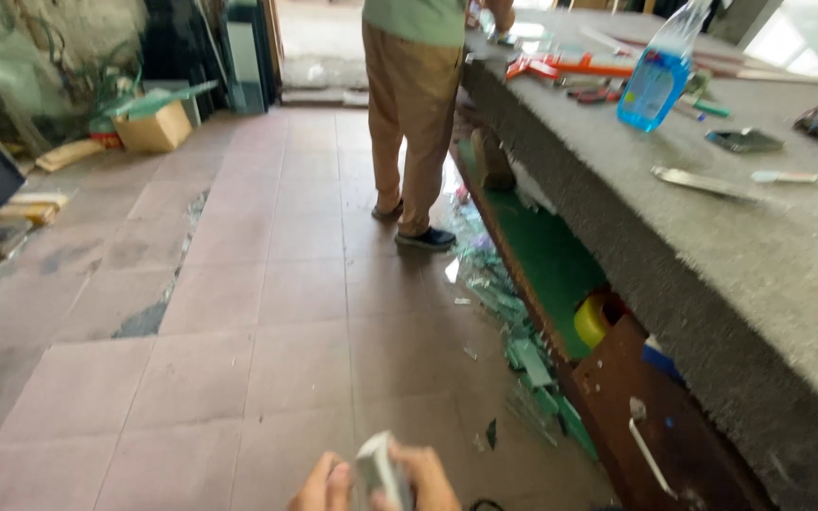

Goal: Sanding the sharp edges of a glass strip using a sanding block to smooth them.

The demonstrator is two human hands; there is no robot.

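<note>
Gripped between both hands at the lower edge of the view was a small pale block (378, 470), left hand (326, 487) and right hand (425, 481) closed around it. Glass offcuts (513, 331) lay unswept on the floor beside the bench (712, 274); no further progress could be judged.

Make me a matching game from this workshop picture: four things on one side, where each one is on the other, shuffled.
Things:
1. spray bottle
2. cardboard box
3. glass offcuts
4. small pale block

Places:
A. on the floor beside the bench
B. between the person's hands
C. on the grey bench top
D. far left, by the wall

Pairs: 1-C, 2-D, 3-A, 4-B
</note>
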